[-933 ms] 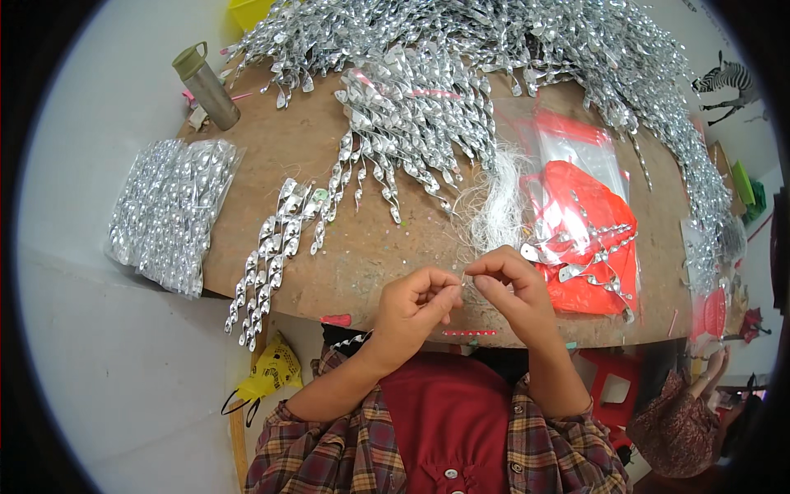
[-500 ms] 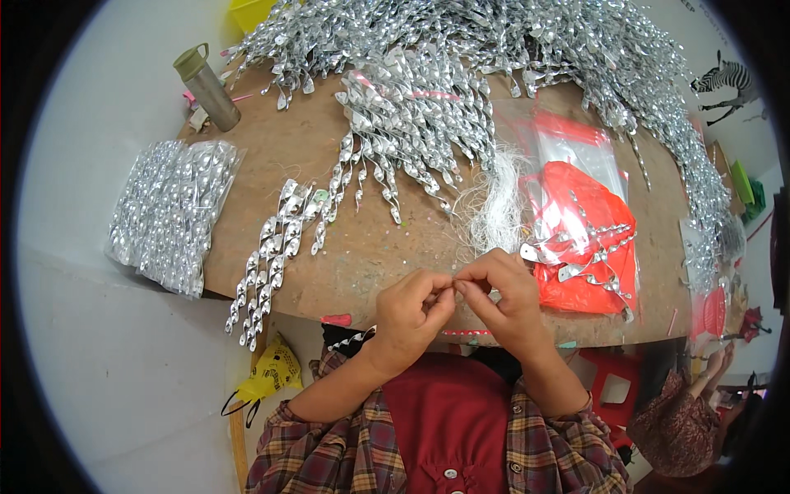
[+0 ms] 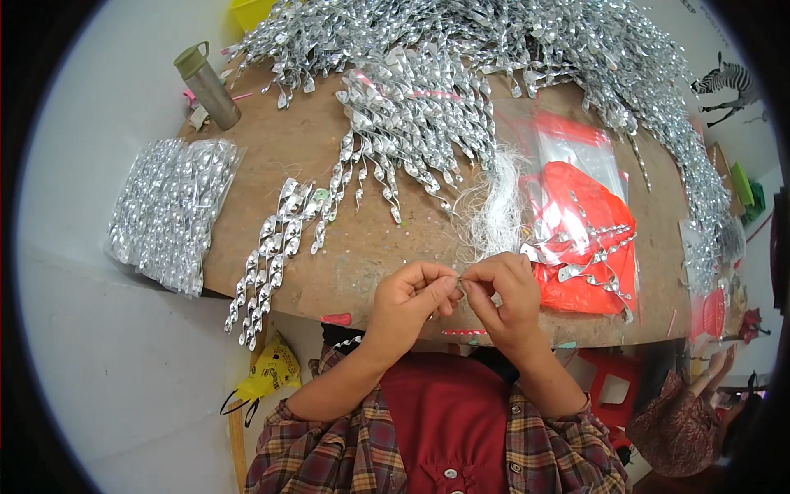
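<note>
My left hand (image 3: 409,309) and my right hand (image 3: 504,298) meet above the table's front edge. Thumb and forefinger of each are pinched together, tip to tip; whatever lies between them is too fine to make out. Just beyond the right hand spreads a tangled bundle of white string (image 3: 497,210). Silver twisted strips (image 3: 271,251) hang over the front edge left of my hands. Behind my left wrist, part of another silver twisted strip (image 3: 349,341) shows. Right of my right hand, a few silver strips rest on a red plastic bag (image 3: 568,284).
Heaps of silver twisted strips (image 3: 420,107) cover the far side of the table (image 3: 288,148). A clear bag of strips (image 3: 173,214) lies at the left edge, near a metal bottle (image 3: 207,86). Clear bags (image 3: 588,152) lie at right. Another person (image 3: 683,420) is at far right.
Both hands stay pinched together, shifted very slightly. The left hand's fingers have turned a little, and its lower fingers show more. The things on the table have not moved.
</note>
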The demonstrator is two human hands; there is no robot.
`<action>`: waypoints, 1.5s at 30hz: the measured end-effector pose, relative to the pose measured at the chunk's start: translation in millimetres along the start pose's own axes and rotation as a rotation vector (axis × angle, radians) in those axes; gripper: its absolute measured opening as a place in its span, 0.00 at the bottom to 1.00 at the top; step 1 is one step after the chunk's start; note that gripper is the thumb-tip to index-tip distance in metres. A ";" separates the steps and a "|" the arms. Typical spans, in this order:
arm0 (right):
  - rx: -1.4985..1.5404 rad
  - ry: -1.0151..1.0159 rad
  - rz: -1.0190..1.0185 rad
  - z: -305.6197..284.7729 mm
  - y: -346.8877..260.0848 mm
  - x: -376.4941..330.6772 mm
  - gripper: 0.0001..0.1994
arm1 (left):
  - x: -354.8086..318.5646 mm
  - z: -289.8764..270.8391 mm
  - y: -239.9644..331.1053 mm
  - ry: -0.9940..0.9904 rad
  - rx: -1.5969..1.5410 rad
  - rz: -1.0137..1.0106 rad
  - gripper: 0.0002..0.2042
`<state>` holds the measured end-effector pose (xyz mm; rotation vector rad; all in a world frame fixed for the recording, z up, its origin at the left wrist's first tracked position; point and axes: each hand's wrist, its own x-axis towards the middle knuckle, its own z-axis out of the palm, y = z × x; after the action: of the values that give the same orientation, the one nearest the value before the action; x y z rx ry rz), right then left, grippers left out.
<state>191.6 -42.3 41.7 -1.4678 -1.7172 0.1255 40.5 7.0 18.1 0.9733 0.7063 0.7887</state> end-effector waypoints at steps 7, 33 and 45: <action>-0.065 0.097 -0.180 3.3 9.2 -1.6 0.08 | 3.7 -2.6 3.6 -0.030 -0.148 -0.159 0.04; 0.045 0.049 -0.142 -0.1 11.6 0.5 0.09 | 0.9 -0.4 3.2 -0.063 -0.188 -0.130 0.06; 0.592 0.032 0.355 -8.9 10.8 -1.9 0.01 | -5.1 0.2 10.5 -0.059 -0.015 -0.062 0.06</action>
<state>205.5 -44.4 40.2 -1.2878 -1.2258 0.7301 35.3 6.2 28.5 0.9534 0.6751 0.7072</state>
